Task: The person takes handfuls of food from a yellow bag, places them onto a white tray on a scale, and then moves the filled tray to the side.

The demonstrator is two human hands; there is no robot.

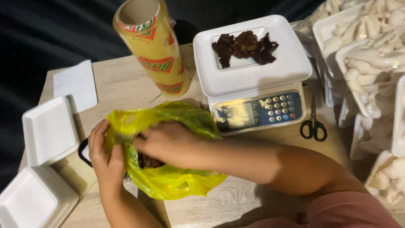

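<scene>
**Operator:** While the yellow plastic bag lies on the wooden table, how do the two hands stand on it?

**Inspector:** Left hand: fingers closed on the bag's left rim, pinching the film and holding the mouth apart. Right hand: inserted into the mouth, fingers pointing toward the left hand. Its fingertips are covered by the film, so whether they are together on anything cannot be determined.

**Operator:** Contents of the bag?

**Inspector:** Dark brown pieces show inside the opening, just below the right hand and beside the left thumb.

**Operator:** Items beyond the grip?

**Inspector:** Directly past the right hand stands a white digital scale. A white foam tray rests on its platform, carrying a portion of dark dried pieces. A roll of cling film stands upright beyond the bag, left of the scale. Black scissors lie to the right of the scale, well apart from both hands.

**Operator:** Items at the sides?

**Inspector:** Outboard of the left hand, two empty white foam trays sit at the table edge, with a sheet of white paper beyond them. Far outboard of the right forearm, stacked trays of pale white pieces stand wrapped in film.
</scene>
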